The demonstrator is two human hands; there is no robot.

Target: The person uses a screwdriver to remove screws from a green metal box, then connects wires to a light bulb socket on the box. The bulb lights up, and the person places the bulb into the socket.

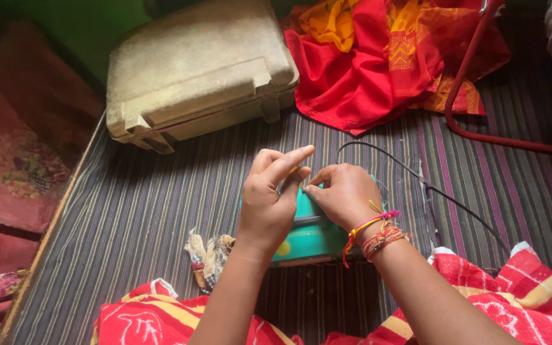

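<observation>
The left hand and the right hand meet over a small teal box, fingertips pinched together on something fine and yellowish at its top edge; it is too small to name, perhaps a thread or pin. The left forefinger sticks out straight toward one o'clock while the thumb and other fingers close in; the right hand is curled shut, thumb against forefinger, with bright thread bracelets at the wrist. The box sits on the striped surface directly under both hands, close to the person's lap. At about eight o'clock from the box lies a scrap of patterned cloth. A thin dark cord runs off toward four o'clock. Further out at eleven o'clock rests a worn beige hard case, and at one o'clock a heap of red and orange fabric. The risk, as I judge it, is that so slight a pinch lets the tiny piece slip and vanish among the stripes, or that pressing down tips the light box sideways.
</observation>
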